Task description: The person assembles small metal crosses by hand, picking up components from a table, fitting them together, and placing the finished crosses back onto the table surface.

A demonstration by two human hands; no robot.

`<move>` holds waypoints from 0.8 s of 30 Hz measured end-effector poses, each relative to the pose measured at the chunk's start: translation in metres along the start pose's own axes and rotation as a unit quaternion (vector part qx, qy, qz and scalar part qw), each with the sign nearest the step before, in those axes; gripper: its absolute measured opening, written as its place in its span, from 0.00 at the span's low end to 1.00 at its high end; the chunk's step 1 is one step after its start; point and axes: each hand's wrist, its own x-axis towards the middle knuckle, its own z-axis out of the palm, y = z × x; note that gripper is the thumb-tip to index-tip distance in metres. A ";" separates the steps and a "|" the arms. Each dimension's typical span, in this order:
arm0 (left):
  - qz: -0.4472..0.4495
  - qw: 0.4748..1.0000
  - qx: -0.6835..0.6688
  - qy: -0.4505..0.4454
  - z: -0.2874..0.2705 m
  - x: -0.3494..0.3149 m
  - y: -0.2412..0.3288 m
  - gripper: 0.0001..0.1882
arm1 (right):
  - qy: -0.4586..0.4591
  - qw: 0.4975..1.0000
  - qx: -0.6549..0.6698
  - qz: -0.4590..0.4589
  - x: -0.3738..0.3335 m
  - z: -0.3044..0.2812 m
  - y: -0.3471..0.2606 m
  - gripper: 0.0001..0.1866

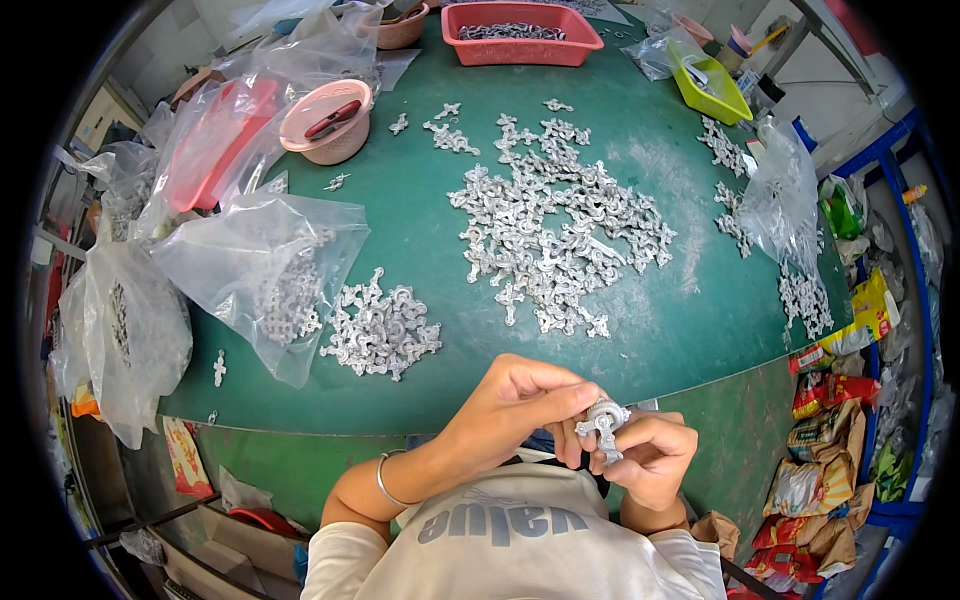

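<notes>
1. Left hand [515, 405]: thumb and fingers pinched on a grey metal part [605, 422], at its upper end. Silver bracelet [388, 482] on that wrist.
2. Right hand [655, 455]: fingers curled in, gripping the same part from its right, lower side. Part sits between the two hands, off the table [410, 225], near its front edge.
3. Big heap of similar parts [560, 235]: ahead of both hands, well apart from them.
4. Small heap [385, 330]: ahead and left of left hand.
5. Clear bag [215, 245] with parts inside: further left of left hand, just beside small heap.
6. Pink bowl [340, 150] holding a red-handled tool [333, 119]: beyond that bag, far ahead-left of left hand.
7. Red tray [592, 43] of small pieces: far ahead of both hands, beyond big heap.
8. Green basket [728, 106]: far ahead-right of right hand.
</notes>
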 end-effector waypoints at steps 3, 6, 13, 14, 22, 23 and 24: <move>0.005 1.000 0.001 0.001 -0.001 0.000 -0.001 0.13 | -0.003 1.000 -0.008 -0.002 0.000 0.000 0.000 0.13; 0.012 1.000 0.003 -0.001 -0.001 0.001 -0.002 0.13 | -0.009 1.000 -0.029 -0.005 0.000 -0.001 0.000 0.12; 0.031 0.997 0.066 0.030 0.002 0.000 -0.001 0.12 | -0.014 0.999 -0.037 0.031 -0.001 -0.003 0.001 0.10; 0.037 0.994 0.091 0.044 0.003 0.000 0.000 0.11 | -0.002 0.997 -0.022 0.077 -0.003 -0.002 0.001 0.10; 0.269 0.793 0.544 0.054 -0.005 0.001 -0.021 0.12 | -0.032 0.942 0.241 0.232 0.001 -0.015 0.038 0.17; 0.256 0.775 0.574 0.065 -0.006 0.002 -0.022 0.13 | -0.050 0.924 0.289 0.247 0.003 -0.019 0.041 0.17; 0.259 0.792 0.548 0.078 -0.007 0.002 -0.024 0.14 | 0.009 0.925 0.284 0.254 0.004 -0.019 0.042 0.19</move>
